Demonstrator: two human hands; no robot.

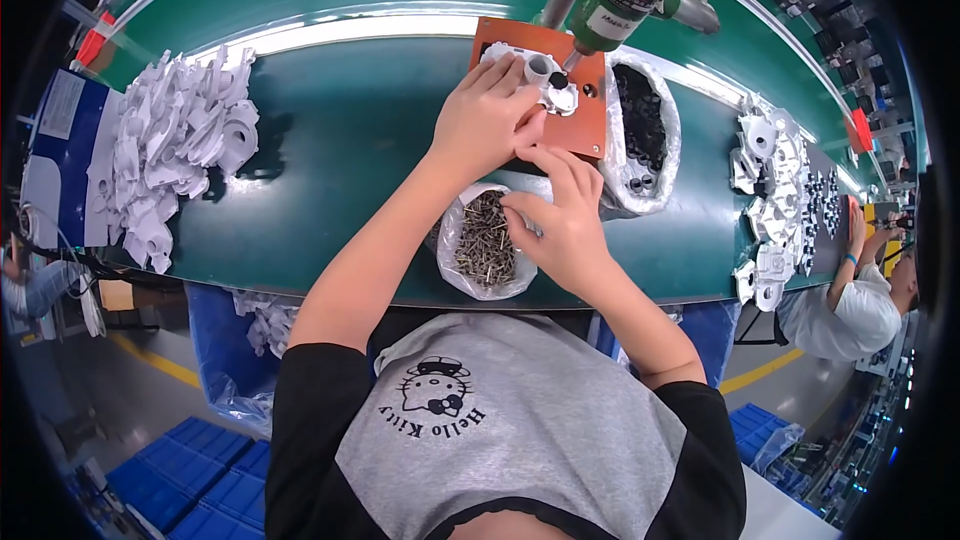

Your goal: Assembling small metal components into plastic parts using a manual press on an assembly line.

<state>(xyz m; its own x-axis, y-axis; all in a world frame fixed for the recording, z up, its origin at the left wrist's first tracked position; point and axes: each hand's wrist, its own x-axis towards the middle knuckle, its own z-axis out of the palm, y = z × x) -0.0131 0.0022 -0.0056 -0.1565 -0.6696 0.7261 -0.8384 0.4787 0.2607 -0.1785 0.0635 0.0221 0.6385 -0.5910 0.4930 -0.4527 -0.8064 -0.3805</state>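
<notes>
My left hand (482,120) reaches over a white plastic part (540,66) lying on an orange fixture plate (585,125). Its fingers bend onto the part's left side, with the thumb toward the near edge. A round black piece (559,81) sits on the part, under the tip of a green press-like machine (608,10). My right hand (562,215) is closed, its upper fingertips close to my left thumb. Its lower fingertips hang over a clear bag of small metal screws or pins (486,245). Whatever is between the right fingers cannot be made out.
Right of the plate stands a bag of black pieces (640,125). White plastic parts (175,145) are heaped at the left, and more white parts (770,200) lie at the right. Blue bins (235,340) stand below the table edge. A co-worker (850,300) sits at far right.
</notes>
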